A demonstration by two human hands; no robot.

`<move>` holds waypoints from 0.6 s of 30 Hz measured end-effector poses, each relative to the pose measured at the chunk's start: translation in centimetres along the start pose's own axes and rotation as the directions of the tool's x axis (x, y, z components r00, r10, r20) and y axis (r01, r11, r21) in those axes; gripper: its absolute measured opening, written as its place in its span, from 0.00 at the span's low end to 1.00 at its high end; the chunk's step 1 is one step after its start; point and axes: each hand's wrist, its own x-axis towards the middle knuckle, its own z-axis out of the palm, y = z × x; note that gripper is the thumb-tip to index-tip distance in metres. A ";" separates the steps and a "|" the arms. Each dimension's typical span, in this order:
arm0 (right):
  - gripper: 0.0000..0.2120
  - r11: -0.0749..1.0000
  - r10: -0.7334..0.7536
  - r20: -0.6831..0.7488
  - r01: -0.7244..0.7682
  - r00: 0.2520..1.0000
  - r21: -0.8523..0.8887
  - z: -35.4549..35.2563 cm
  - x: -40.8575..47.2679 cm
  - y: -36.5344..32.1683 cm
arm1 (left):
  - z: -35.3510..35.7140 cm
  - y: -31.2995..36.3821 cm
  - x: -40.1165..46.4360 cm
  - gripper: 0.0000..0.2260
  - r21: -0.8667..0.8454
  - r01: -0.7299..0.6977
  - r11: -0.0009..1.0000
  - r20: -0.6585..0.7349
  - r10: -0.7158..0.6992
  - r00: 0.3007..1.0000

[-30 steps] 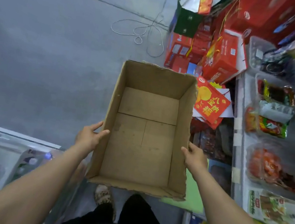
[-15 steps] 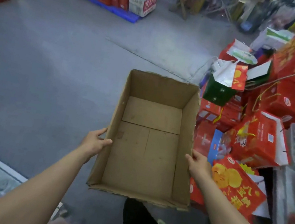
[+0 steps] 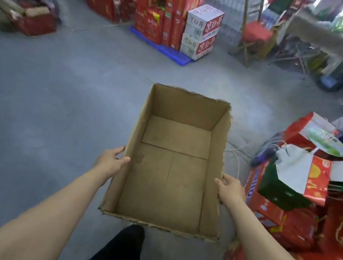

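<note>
Step now: carrying. Both hands hold the box [image 3: 187,110] up in the air, in front of the body, above the floor [image 3: 55,110]. L hand [image 3: 110,161] grips the left wall abt halfway along: thumb hooked over the rim to the inside, fingers on the outside. R hand [image 3: 231,191] does the same on the right wall. So both hands are clamped on the box, one each side.

Box is open on top, rim a bit torn. It's held nearly flat, long way pointing off from the person. Nothing in it, just the bare bottom w/ flap lines and a small dark spot.

Next, I think: walk it to where it gets filled or set down. No clear drop spot shows. It needs an even squeeze from both sides so it won't tip, but not too hard, since the walls look thin. Mind the feet: red packs [image 3: 287,217] are piled close on the right, and a thin white cord [image 3: 238,161] lies on the floor by the box. Open floor is left and ahead.

Far back: cartons [image 3: 201,31] stacked on a blue pallet [image 3: 163,49], all shut, can't see inside. Bags [image 3: 290,172] sit on top of the packs; can't see into them either.
</note>
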 end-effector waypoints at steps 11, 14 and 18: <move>0.12 0.999 0.015 0.027 -0.016 1.000 0.030 -2.1 25.6 -21.7 | -6.7 18.5 27.7 0.25 -0.045 -0.038 0.998 0.058 0.040 0.998; 0.13 0.998 0.034 0.020 -0.035 0.999 0.044 -3.2 32.2 -26.8 | -8.5 23.5 35.0 0.28 -0.054 -0.021 0.998 0.087 0.025 0.996; 0.18 0.995 0.053 0.027 -0.055 0.998 0.087 -4.2 42.3 -32.1 | -8.5 30.6 44.7 0.32 -0.051 -0.020 0.998 0.141 0.027 0.990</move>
